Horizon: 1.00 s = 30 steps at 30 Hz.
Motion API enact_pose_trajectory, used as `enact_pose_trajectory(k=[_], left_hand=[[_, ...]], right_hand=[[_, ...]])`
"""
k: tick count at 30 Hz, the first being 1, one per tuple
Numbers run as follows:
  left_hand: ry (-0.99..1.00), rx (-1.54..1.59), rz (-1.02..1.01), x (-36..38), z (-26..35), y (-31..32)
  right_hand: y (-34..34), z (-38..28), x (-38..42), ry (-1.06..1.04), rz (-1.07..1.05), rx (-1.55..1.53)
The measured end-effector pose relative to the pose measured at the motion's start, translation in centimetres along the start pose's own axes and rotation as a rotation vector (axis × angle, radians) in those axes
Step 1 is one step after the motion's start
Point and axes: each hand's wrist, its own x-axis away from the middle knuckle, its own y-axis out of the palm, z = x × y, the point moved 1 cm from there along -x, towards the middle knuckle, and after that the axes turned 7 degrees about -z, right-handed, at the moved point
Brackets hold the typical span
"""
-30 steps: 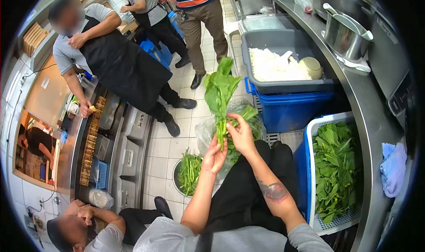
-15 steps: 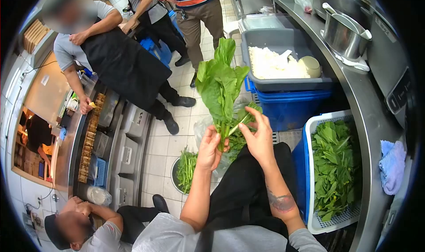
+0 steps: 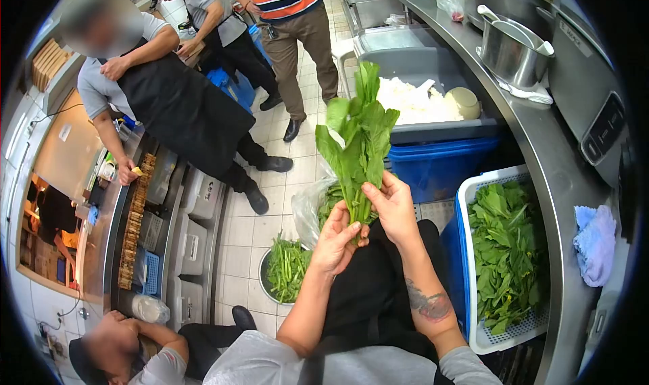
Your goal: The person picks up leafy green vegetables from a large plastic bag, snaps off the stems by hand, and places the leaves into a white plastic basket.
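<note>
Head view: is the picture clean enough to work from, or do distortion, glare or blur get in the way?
In the head view, the leafy greens, left hand and right hand look reasonably clear; toward the head view's rim, the steel counter bows and corners go black; also in the head view, pale glare streaks the steel pot.

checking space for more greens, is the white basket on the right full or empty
The white basket is partly full: leafy greens cover most of it, but bare perforated plastic shows at the near end.
</note>
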Motion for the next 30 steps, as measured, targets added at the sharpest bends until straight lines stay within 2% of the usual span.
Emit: enact_pose_trajectory(k=[2, 6, 12, 18, 21, 25, 30], left_hand=[[-0.011, 0.063, -0.023, -0.2, -0.1, 0.0], [0.01, 0.084, -0.009, -0.4, -0.2, 0.1], [0.094, 0.085, -0.012, -0.6, -0.2, -0.1], [0.121, 0.157, 0.028, -0.7, -0.2, 0.1], [0.149, 0.106, 0.056, -0.8, -0.5, -0.5], [0.175, 0.001, 0.113, -0.9, -0.6, -0.7], [0.08, -0.013, 0.103, -0.9, -0.8, -0.3]], right_hand=[[-0.1, 0.0, 0.0, 0.009, 0.019, -0.058], [-1.5, 1.7, 0.1, 0.027, 0.088, 0.019], [-1.4, 2.2, 0.2, 0.015, 0.067, -0.348], [-1.5, 3.5, 0.4, 0.028, 0.134, -0.654], [-1.7, 3.9, 0.5, -0.049, 0.031, -0.666], [-1.5, 3.5, 0.7, -0.063, 0.002, -0.633], [-1.5, 2.9, 0.6, -0.04, 0.056, -0.629]])
